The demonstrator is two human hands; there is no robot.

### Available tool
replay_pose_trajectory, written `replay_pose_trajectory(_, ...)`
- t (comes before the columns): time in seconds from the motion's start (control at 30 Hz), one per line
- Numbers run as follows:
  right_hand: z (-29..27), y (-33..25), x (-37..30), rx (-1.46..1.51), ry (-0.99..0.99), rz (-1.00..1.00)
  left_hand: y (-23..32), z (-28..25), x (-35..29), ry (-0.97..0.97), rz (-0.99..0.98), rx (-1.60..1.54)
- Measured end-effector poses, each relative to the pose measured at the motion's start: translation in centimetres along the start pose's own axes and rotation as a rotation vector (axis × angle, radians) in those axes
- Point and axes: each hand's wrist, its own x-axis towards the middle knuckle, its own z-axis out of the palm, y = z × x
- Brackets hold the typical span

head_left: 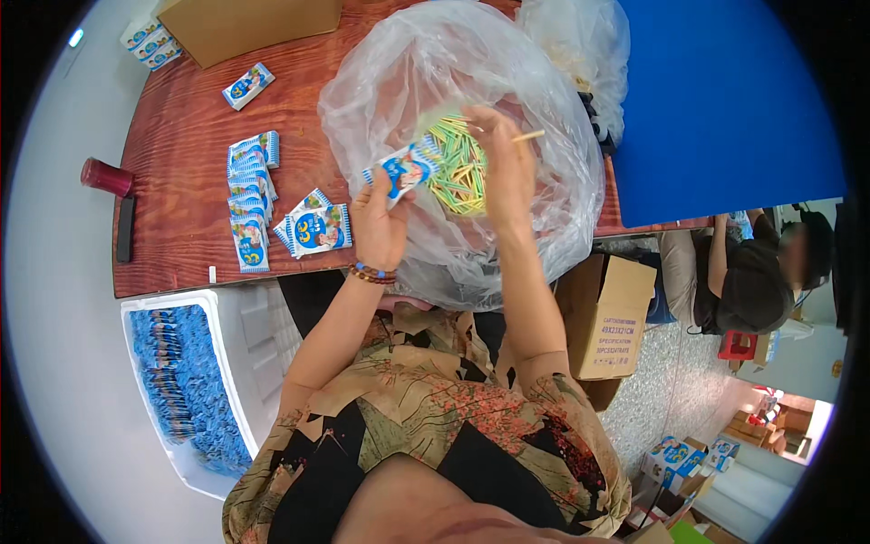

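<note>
My left hand (378,222) holds a small blue-and-white paper packet (402,170) up over the table edge. My right hand (504,163) pinches several thin coloured sticks (527,136) just to the packet's right. Both hands hover over a large clear plastic bag (435,82) whose open middle shows a heap of yellow and green sticks (462,172). A beaded bracelet (372,272) circles my left wrist.
A row of filled packets (249,199) and a loose pair (317,228) lie on the red-brown table (181,145). A white foam box (217,308) of blue packets stands lower left. A brown cardboard box (607,317) stands on my right, with a seated person (761,272) beyond it.
</note>
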Motion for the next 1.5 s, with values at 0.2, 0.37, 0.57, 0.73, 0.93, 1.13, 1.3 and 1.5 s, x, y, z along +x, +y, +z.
replay_pose_trajectory(0.2,-7.0,5.8,1.1,-1.034,-0.218,0.366,0.7,-2.2,0.1,-0.055,-0.107,-0.230)
replay_pose_trajectory(0.37,-6.9,7.8,1.1,-1.284,-0.283,0.185,0.5,-2.7,-0.6,-0.142,-0.195,-0.277)
replay_pose_trajectory(0.57,-6.1,8.4,2.1,-1.427,-0.370,0.302,1.4,-2.7,-0.9,-0.154,-0.134,-0.254)
replay_pose_trajectory(0.73,-5.3,8.8,2.0,-1.403,-0.379,0.289,1.6,-3.3,-1.2,-0.127,-0.131,-0.213)
replay_pose_trajectory(0.93,-5.5,10.0,1.7,-1.381,-0.359,0.011,1.4,-3.5,-1.1,-0.153,-0.117,-0.215)
replay_pose_trajectory(1.13,-6.3,7.9,2.4,-1.248,-0.412,0.054,1.4,-4.2,-0.9,-0.173,-0.102,-0.248)
replay_pose_trajectory(1.3,-5.8,4.7,1.6,-0.907,-0.252,0.030,1.1,-4.2,-0.6,-0.208,-0.152,-0.331)
replay_pose_trajectory(1.5,1.8,-3.8,-1.0,0.287,-0.147,0.127,1.4,-3.7,-0.8,-0.172,-0.126,-0.242)
